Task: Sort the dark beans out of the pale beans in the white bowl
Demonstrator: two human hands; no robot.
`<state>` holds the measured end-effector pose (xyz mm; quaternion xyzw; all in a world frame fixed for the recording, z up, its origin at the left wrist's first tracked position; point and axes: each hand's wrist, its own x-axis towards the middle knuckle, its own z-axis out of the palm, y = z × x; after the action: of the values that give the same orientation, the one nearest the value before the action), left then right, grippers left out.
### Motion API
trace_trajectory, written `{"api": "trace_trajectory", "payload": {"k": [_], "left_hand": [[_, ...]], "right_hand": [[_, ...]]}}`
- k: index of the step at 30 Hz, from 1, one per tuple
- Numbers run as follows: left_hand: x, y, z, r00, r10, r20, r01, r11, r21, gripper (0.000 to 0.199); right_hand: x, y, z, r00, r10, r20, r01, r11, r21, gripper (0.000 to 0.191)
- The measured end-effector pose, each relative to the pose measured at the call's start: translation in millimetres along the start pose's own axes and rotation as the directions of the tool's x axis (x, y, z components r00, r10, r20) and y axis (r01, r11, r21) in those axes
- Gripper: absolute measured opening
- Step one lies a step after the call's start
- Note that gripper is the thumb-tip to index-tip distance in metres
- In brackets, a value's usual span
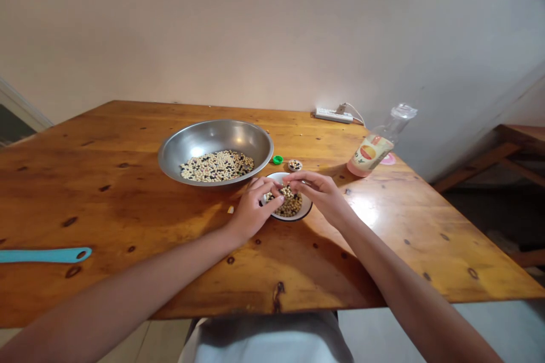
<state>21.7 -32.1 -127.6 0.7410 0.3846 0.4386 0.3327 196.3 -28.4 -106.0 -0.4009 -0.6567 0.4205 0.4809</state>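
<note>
A small white bowl [305, 211] with a dark rim holds yellowish and dark beans [289, 205]. My left hand [254, 207] reaches over its left side, with bent fingers and the thumb apart from them; beans show in the gap. From the right, my right hand [321, 193] is above the bowl, thumb and forefinger close together. Whatever lies between those fingertips is too small to make out. Behind my left hand stands a wide steel basin [170, 153] with mixed pale and dark beans [217, 166] across its bottom.
Just beyond the bowl are a green cap [278, 160] and a small round container of beans [294, 165]. A tilted-looking bottle [370, 150] of pink liquid stands at right. A power strip [334, 115] lies at the back; a blue handle [46, 255] lies on the wooden table [128, 204] at left.
</note>
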Motion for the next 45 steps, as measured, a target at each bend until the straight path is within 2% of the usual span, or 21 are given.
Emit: {"api": "trace_trajectory", "payload": {"k": [4, 13, 19, 25, 28, 35, 40, 43, 45], "left_hand": [[0, 0, -0.1, 1.0, 0.006, 0.006, -0.006, 1.0, 0.003, 0.012], [1, 2, -0.1, 1.0, 0.009, 0.002, -0.009, 1.0, 0.016, 0.013], [0, 2, -0.2, 1.0, 0.007, -0.003, -0.007, 1.0, 0.003, 0.013], [1, 2, 0.5, 1.0, 0.02, -0.006, -0.02, 0.999, 0.025, 0.013], [0, 4, 0.1, 1.0, 0.026, 0.005, -0.026, 0.999, 0.047, 0.004], [0, 0, 0.2, 1.0, 0.027, 0.013, -0.028, 0.998, 0.054, 0.013], [1, -1, 1.0, 1.0, 0.023, 0.003, -0.023, 0.999, 0.042, 0.012], [1, 0, 0.3, 1.0, 0.03, 0.006, -0.03, 0.999, 0.036, 0.013], [1, 0, -0.1, 0.999, 0.03, 0.014, -0.031, 0.999, 0.031, 0.014]], "right_hand": [[0, 0, 0, 1.0, 0.0, -0.003, 0.0, 1.0, -0.023, 0.016], [-1, -4, -1, 0.997, -0.047, 0.069, 0.051, 0.997, -0.064, 0.017], [-2, -6, 0, 0.998, 0.042, 0.043, -0.042, 0.999, 0.006, 0.028], [-1, -4, 2, 0.995, 0.073, 0.069, -0.071, 0.997, -0.029, 0.021], [-1, -5, 1, 0.997, 0.043, 0.068, -0.038, 0.997, -0.073, 0.022], [-2, -6, -1, 0.994, -0.077, 0.079, 0.091, 0.979, -0.185, 0.02], [1, -3, -2, 0.999, 0.012, 0.048, -0.008, 0.997, -0.081, 0.022], [1, -13, -4, 0.999, 0.032, 0.014, -0.032, 0.998, -0.046, 0.026], [-9, -28, -3, 0.999, -0.027, 0.032, 0.03, 0.997, -0.077, 0.028]]}}
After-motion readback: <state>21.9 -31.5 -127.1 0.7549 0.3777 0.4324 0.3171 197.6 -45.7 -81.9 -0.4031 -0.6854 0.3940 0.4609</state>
